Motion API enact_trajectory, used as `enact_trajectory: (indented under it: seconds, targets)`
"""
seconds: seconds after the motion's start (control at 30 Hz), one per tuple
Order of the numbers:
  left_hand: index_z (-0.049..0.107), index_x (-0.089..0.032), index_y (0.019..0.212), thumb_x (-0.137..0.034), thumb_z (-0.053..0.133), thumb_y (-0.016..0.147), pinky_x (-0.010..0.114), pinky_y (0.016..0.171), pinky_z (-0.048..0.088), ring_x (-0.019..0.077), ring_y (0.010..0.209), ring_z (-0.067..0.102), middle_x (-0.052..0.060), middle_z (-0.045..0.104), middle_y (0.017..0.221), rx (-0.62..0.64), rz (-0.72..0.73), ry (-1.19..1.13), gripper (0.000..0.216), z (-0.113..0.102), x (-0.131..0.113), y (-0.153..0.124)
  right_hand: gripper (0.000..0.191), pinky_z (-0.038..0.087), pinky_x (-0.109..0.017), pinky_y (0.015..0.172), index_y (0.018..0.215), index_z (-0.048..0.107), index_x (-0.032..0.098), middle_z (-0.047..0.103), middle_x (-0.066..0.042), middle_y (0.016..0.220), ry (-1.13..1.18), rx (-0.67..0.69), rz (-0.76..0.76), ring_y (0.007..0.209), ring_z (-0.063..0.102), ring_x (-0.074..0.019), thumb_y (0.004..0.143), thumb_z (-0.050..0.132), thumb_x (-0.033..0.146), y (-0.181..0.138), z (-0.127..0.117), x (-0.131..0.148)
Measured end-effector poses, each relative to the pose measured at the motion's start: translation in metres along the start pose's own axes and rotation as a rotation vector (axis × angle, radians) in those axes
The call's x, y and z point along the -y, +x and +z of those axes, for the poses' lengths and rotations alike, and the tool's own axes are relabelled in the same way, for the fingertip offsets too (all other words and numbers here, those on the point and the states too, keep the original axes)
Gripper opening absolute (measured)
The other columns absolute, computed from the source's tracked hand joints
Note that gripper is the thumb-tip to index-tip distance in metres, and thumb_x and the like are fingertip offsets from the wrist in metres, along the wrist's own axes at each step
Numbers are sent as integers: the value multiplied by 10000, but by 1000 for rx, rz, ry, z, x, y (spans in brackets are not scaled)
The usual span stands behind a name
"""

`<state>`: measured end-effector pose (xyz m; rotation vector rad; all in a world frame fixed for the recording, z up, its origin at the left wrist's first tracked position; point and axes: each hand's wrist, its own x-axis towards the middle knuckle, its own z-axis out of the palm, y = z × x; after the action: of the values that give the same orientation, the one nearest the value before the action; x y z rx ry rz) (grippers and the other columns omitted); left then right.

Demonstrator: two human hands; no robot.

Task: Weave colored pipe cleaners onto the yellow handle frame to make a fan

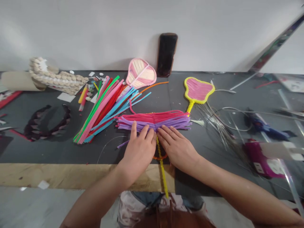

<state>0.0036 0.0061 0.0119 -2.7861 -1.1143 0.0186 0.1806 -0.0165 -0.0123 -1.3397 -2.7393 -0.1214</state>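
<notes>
A flat row of pink and purple pipe cleaners (154,121) lies across the dark table mat (52,148), crossed in the middle by a yellow pipe-cleaner stem (162,167) that runs back over the table's edge. My left hand (139,148) rests palm down, fingers stretched onto the purple strands left of the stem. Just right of the stem my right hand (175,145) lies flat too, fingertips on the purple strands. Neither hand grips anything. A bit of orange strand shows between the wrists.
A loose pile of coloured pipe cleaners (106,106) lies to the left. A yellow-rimmed pink fan (198,90) and a pink fan (140,73) sit further back, near a phone (166,54) leaning on the wall. Thin wires (218,126) and a glue gun (263,126) lie at right.
</notes>
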Motion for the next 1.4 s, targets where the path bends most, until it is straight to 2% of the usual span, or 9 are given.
enact_trajectory:
  seconds: [0.2, 0.47, 0.6, 0.77, 0.87, 1.0, 1.07, 1.27, 1.4]
  targets:
    - [615, -121, 1275, -100, 416, 937, 695, 1106, 276, 317, 1250, 532, 149, 626, 1298, 63, -12, -35, 393, -1, 2, 1, 470, 403, -449, 1116, 1332, 564, 33, 535, -170, 1417, 33, 33, 23, 1337, 468, -305, 886, 500, 165, -1, 1, -1]
    - [610, -154, 1284, -67, 322, 950, 723, 1111, 216, 299, 1301, 500, 123, 565, 1399, 175, -43, -97, 450, -3, 7, -2, 473, 419, -456, 1110, 1338, 567, 53, 522, -160, 1431, 93, 84, 44, 1337, 470, -314, 883, 491, 160, 1, -2, -3]
    - [638, -159, 1251, -51, 347, 930, 700, 1114, 235, 302, 1282, 521, 122, 581, 1382, 144, -29, -102, 447, -2, 12, -3, 484, 421, -455, 1112, 1340, 564, 51, 519, -164, 1433, 116, 92, 55, 1338, 470, -316, 871, 509, 156, 2, -3, -3]
    - [674, -149, 1183, -76, 393, 927, 628, 1130, 280, 285, 1213, 570, 128, 663, 1255, 16, 2, -82, 387, -5, 15, 4, 475, 410, -466, 1122, 1341, 561, 43, 517, -161, 1435, 130, 98, 58, 1346, 459, -327, 882, 488, 143, 3, -3, -4]
    - [593, -151, 1301, -203, 437, 966, 631, 1164, 206, 300, 1357, 441, 130, 565, 1397, -30, 39, -82, 374, -2, 14, 8, 472, 403, -461, 1129, 1348, 551, 35, 531, -169, 1421, 141, 103, 66, 1349, 456, -325, 898, 480, 158, 4, -3, -3]
    - [451, -121, 1427, -508, 478, 946, 639, 1181, 130, 303, 1444, 315, 144, 415, 1517, 93, 9, -133, 617, 7, 10, 7, 494, 398, -455, 1135, 1371, 525, 38, 520, -169, 1432, 169, 113, 73, 1363, 441, -311, 895, 493, 169, 5, -3, -4]
    - [408, -116, 1454, -586, 458, 927, 641, 1180, 113, 306, 1461, 278, 151, 355, 1547, 155, -13, -146, 708, 11, 9, 5, 504, 395, -450, 1136, 1372, 524, 39, 508, -173, 1441, 186, 124, 62, 1368, 436, -304, 884, 494, 160, 4, -3, -7]
    - [330, -118, 1496, -695, 390, 893, 662, 1166, 97, 324, 1481, 216, 163, 280, 1575, 237, -25, -156, 836, 11, 9, 5, 513, 392, -420, 1136, 1337, 551, 7, 503, -203, 1433, 174, 175, 52, 1359, 451, -288, 838, 462, 88, -1, -11, -19]
    - [346, -154, 1494, -688, 410, 890, 657, 1165, 100, 325, 1478, 225, 167, 282, 1576, 225, -21, -147, 810, 10, 9, 5, 491, 425, -425, 1108, 1285, 602, 27, 556, -202, 1383, 175, 139, 49, 1321, 500, -281, 812, 473, 59, -4, -13, -25]
